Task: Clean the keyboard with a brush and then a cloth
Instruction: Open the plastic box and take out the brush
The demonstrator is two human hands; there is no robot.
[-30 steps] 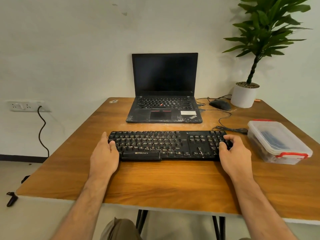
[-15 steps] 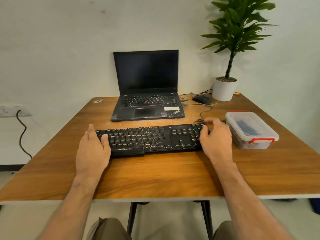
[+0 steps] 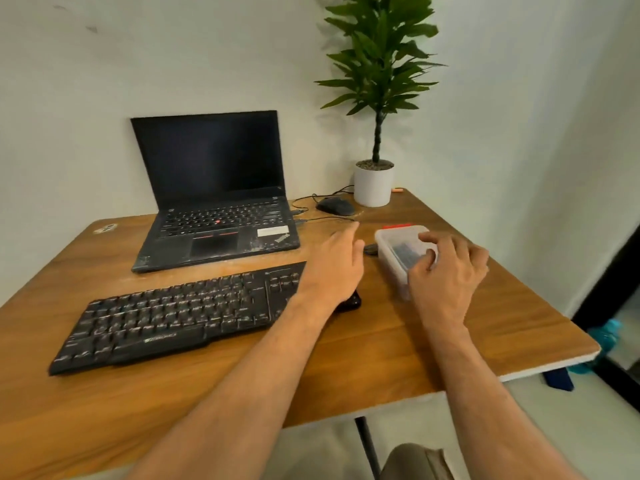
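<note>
Two hands reach right of the keyboard (image 3: 180,317): the left hand (image 3: 334,268), fingers straight and relaxed, hangs over the keyboard's right end, while the right hand (image 3: 446,271) rests curled fingertips on the lid of the clear plastic box (image 3: 394,251) near the tabletop's (image 3: 381,358) right edge. Keyboard lies slanted across the middle, its front side well back from the near edge, with bare wood ahead. Behind it stand a laptop (image 3: 214,202), mouse (image 3: 336,206) and potted plant (image 3: 375,98).
</note>
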